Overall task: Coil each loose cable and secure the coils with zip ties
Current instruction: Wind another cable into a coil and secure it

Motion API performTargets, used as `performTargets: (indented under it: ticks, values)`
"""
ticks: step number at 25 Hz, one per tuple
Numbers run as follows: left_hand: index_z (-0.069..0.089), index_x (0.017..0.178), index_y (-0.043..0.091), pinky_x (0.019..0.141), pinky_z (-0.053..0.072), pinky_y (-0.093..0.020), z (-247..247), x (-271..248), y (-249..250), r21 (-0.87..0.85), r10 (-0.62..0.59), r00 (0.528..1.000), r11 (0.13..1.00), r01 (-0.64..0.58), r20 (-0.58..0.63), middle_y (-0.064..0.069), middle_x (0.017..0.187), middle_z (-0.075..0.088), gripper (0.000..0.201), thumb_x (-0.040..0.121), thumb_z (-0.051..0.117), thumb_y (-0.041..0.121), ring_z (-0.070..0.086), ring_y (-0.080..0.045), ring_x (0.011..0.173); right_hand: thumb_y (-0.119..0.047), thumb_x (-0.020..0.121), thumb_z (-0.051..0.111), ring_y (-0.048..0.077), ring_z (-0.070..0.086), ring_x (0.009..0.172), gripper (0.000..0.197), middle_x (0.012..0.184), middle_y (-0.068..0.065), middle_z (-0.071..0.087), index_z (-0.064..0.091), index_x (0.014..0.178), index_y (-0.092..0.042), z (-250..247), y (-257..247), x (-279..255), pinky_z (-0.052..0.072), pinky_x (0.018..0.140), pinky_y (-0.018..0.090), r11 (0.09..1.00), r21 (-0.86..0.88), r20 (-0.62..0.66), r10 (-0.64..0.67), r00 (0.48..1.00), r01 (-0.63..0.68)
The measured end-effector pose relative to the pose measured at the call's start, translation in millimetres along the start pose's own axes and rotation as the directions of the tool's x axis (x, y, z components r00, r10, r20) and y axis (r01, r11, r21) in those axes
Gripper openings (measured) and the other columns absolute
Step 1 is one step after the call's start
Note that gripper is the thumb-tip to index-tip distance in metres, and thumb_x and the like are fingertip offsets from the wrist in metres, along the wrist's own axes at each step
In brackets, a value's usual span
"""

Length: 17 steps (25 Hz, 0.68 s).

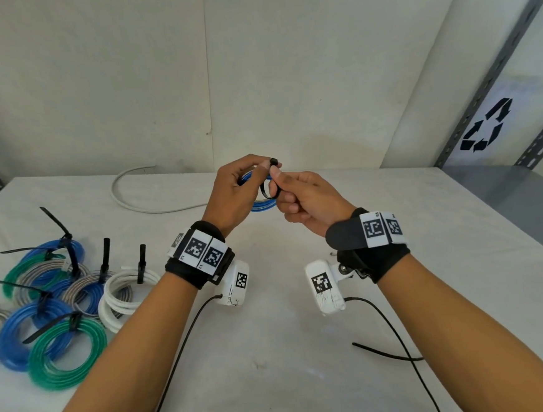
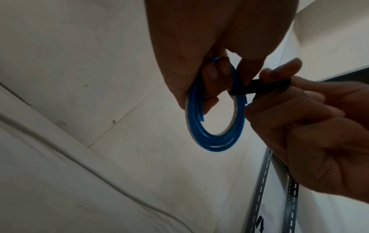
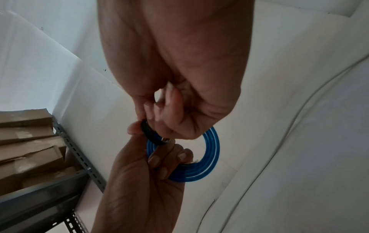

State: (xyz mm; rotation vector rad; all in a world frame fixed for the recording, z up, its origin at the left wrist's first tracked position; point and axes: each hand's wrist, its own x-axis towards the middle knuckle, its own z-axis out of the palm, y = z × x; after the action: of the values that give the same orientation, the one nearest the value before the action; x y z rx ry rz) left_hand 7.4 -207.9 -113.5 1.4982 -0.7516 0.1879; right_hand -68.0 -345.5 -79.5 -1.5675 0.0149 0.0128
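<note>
Fingers [image 2: 211, 74] of my left hand [image 1: 234, 189] curl around blue coil [image 2: 215, 141]; right hand [image 1: 308, 199] pinches black zip tie [image 2: 265, 85], seemingly looped around it.

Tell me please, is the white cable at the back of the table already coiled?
No, the white cable lies in a loose open curve on the table, untied.

Glossy translucent blue plastic cable coil [image 2: 215, 138] — matt black plastic zip tie [image 2: 265, 86], matt white table [image 1: 307, 349]
</note>
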Motion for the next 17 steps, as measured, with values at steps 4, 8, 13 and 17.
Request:
performTargets:
  ticks: [4, 8, 13, 17]
  values:
    - [0.073, 0.104, 0.001, 0.069, 0.043, -0.009, 0, -1, 1, -0.007, 0.004, 1.0, 1.0, -0.004, 0.009, 0.001, 0.095, 0.072, 0.024, 0.104, 0.051, 0.009, 0.061, 0.006, 0.074, -0.033, 0.105, 0.05, 0.007, 0.031, 0.049, 0.037, 0.059, -0.002, 0.031, 0.06, 0.076, -0.012, -1, 0, -1, 0.023, 0.039, 0.015, 0.997, 0.077, 0.005, 0.012, 1.0, -0.012]
    - [0.072, 0.105, 0.0, 0.07, 0.043, -0.01, 0, -1, 3, 0.004, 0.0, 1.0, 1.0, 0.0, 0.006, 0.011, 0.086, 0.07, 0.023, 0.104, 0.052, 0.011, 0.061, 0.005, 0.071, -0.034, 0.104, 0.05, 0.007, 0.031, 0.05, 0.036, 0.059, -0.003, 0.032, 0.059, 0.077, -0.012, -5, -1, 0, 0.025, 0.039, 0.015, 0.994, 0.11, 0.016, 0.02, 1.0, -0.022]
    - [0.073, 0.097, 0.007, 0.069, 0.047, -0.024, 2, -3, 1, 0.123, 0.055, 0.997, 0.991, -0.061, 0.047, 0.007, 0.083, 0.071, 0.021, 0.103, 0.054, 0.013, 0.063, -0.008, 0.073, -0.036, 0.102, 0.056, 0.008, 0.035, 0.048, 0.037, 0.058, -0.001, 0.034, 0.064, 0.075, -0.012, -6, -2, 3, 0.027, 0.041, 0.016, 0.996, 0.09, -0.095, -0.002, 0.995, 0.011]
    - [0.073, 0.1, 0.008, 0.072, 0.047, -0.02, 3, -4, -1, 0.107, 0.03, 0.999, 0.994, -0.034, 0.035, 0.002, 0.088, 0.072, 0.021, 0.104, 0.054, 0.014, 0.064, -0.002, 0.076, -0.038, 0.092, 0.071, 0.013, 0.043, 0.049, 0.034, 0.052, -0.003, 0.049, 0.071, 0.077, -0.007, -4, -3, 10, 0.035, 0.044, 0.022, 0.985, -0.157, -0.344, -0.125, 0.931, 0.074]
